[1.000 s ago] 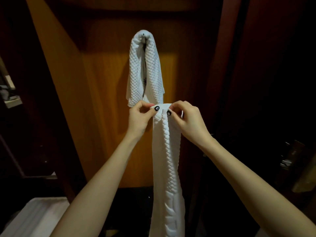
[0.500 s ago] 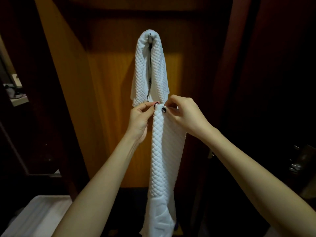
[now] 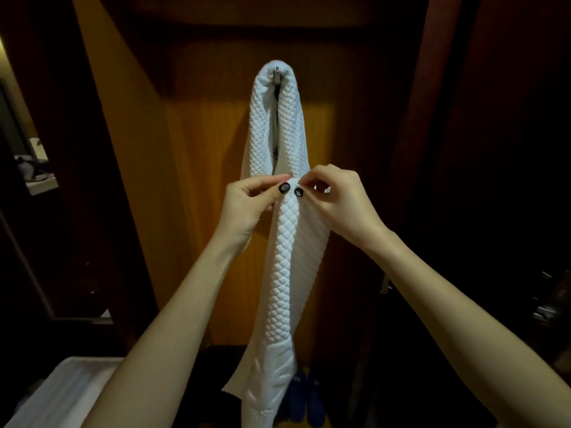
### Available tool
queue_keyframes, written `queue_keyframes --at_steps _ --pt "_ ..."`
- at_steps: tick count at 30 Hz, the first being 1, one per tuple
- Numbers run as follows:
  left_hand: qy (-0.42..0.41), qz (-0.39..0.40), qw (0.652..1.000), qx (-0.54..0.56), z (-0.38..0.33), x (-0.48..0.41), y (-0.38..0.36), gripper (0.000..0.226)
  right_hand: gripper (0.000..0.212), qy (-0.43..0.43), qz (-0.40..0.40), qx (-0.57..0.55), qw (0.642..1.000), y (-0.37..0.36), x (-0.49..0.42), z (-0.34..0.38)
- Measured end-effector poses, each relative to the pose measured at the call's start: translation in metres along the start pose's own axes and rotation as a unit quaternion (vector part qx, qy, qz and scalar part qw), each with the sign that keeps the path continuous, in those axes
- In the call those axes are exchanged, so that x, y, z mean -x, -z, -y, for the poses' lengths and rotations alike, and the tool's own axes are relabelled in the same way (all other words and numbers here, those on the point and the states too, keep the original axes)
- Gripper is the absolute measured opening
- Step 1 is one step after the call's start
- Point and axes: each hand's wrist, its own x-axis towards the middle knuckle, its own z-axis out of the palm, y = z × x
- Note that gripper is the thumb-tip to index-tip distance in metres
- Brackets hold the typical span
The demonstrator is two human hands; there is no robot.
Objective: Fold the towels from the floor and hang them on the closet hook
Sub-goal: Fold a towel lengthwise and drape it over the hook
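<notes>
While the left hand (image 3: 247, 205) and right hand (image 3: 343, 199) pinch its top edge side by side, a white quilted towel (image 3: 293, 273) hangs straight down, directly below the hook (image 3: 277, 76). A second towel (image 3: 262, 131) drapes over the hook. Well below the hook lie blue shoes (image 3: 304, 400).

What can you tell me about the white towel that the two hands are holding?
The held towel is white, with a quilted diamond weave, folded into a narrow strip that hangs straight down. The left hand and right hand pinch its top edge, thumbs close together, below a second towel draped over the hook. Its lower end leaves the frame.
</notes>
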Motion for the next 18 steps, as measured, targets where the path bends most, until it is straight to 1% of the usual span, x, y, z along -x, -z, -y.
queue_keyframes --at_steps 3,7,9,11,13,15,17,18 --pt "-0.016 -0.003 0.999 -0.050 0.001 0.007 -0.002 0.025 0.004 0.014 -0.038 -0.020 0.999 -0.009 0.005 -0.003" --pt "-0.047 -0.044 0.992 -0.113 0.008 0.011 -0.008 0.035 0.006 0.012 -0.063 -0.029 0.998 -0.021 0.011 -0.009" --pt "-0.052 -0.057 0.992 -0.101 0.010 0.009 -0.010 0.035 0.009 0.005 -0.065 -0.046 0.997 -0.024 0.011 -0.010" --pt "-0.037 -0.073 0.994 -0.076 0.011 0.005 -0.008 0.033 0.014 0.005 -0.062 -0.035 0.997 -0.022 0.008 -0.013" --pt "-0.021 -0.097 0.994 -0.045 0.012 0.001 -0.003 0.031 0.013 0.000 -0.047 0.017 0.999 -0.015 0.004 -0.023" --pt "-0.018 -0.105 0.994 -0.001 0.014 -0.001 0.004 0.030 0.025 -0.025 -0.010 0.052 0.998 -0.004 0.006 -0.035" --pt "-0.018 -0.101 0.995 0.014 0.017 -0.003 0.009 0.032 0.034 -0.059 0.052 0.038 0.996 0.004 0.011 -0.043" --pt "-0.016 -0.102 0.995 0.012 0.018 -0.004 0.011 0.033 0.033 -0.078 0.087 0.018 0.993 0.008 0.012 -0.045"
